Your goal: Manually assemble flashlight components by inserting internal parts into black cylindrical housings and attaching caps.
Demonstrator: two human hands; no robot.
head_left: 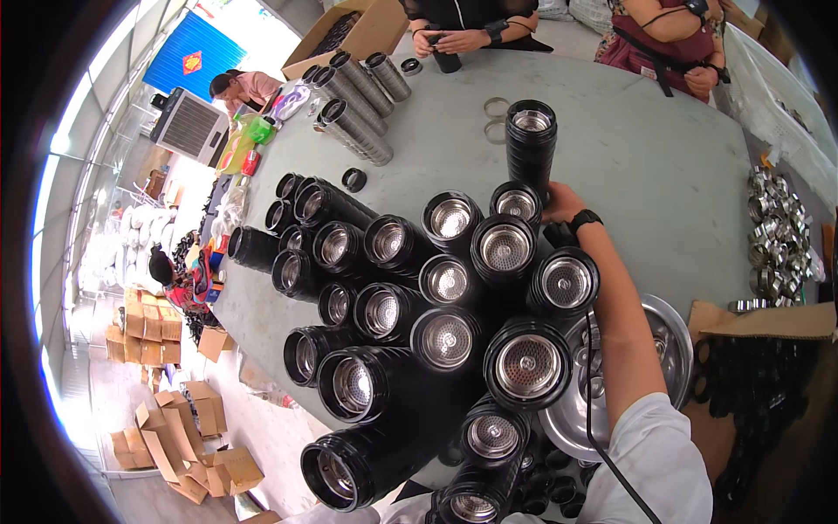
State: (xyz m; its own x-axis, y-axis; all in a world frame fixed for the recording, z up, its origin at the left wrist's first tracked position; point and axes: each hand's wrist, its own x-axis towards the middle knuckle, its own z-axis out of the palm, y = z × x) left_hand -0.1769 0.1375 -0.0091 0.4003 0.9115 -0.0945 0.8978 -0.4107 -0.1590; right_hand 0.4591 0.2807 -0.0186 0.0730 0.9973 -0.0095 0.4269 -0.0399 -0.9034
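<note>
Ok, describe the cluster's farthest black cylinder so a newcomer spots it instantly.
On the large grey table, find the cluster of black, silver-mouthed cylinders. At its far edge, by the right hand, is the black cylinder nearest two thin metal rings.

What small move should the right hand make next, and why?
Perhaps the right hand should steady the cluster's farthest black tube: the hand is beside its lower end, and other black tubes crowd close on the near side.

A black cylinder (530, 157) with a silvery inside is upright, open end up, beside similar black cylinders (445, 336).
</note>
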